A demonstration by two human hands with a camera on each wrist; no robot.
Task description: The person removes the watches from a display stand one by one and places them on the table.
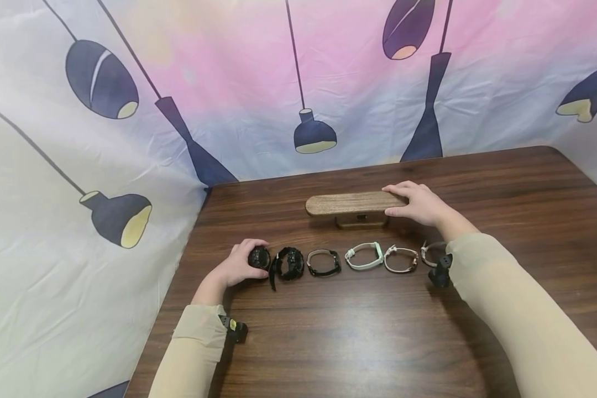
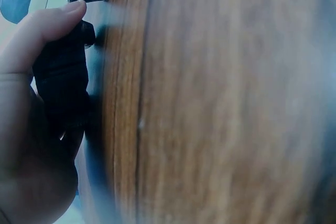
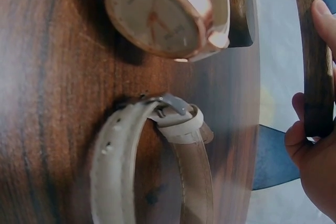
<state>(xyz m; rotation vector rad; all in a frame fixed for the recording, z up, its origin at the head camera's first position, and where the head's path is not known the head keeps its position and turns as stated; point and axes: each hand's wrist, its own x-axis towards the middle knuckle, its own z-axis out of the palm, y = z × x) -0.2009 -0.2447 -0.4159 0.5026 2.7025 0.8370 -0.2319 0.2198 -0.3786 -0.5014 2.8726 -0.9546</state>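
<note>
My left hand point(image 1: 249, 260) grips a black watch point(image 1: 259, 257) at the left end of a row of watches on the dark wooden table point(image 1: 358, 331). In the left wrist view the thumb point(image 2: 50, 22) and palm wrap that black watch point(image 2: 60, 82). My right hand point(image 1: 404, 202) holds the right end of a low wooden watch stand point(image 1: 348, 204) behind the row. The right wrist view shows fingers point(image 3: 324, 17) over its bar point(image 3: 314, 61) and the thumb below. Beside it lie a rose-gold watch with a white face point(image 3: 155, 17) and a white-strapped watch point(image 3: 152, 166).
Along the row lie a second black watch point(image 1: 289, 263), a dark watch point(image 1: 323, 262), a mint and white one point(image 1: 364, 256) and a white and rose-gold one point(image 1: 401, 259); another point(image 1: 429, 252) is half hidden by my right forearm. A printed cloth backdrop point(image 1: 288, 83) encloses the table's back and left.
</note>
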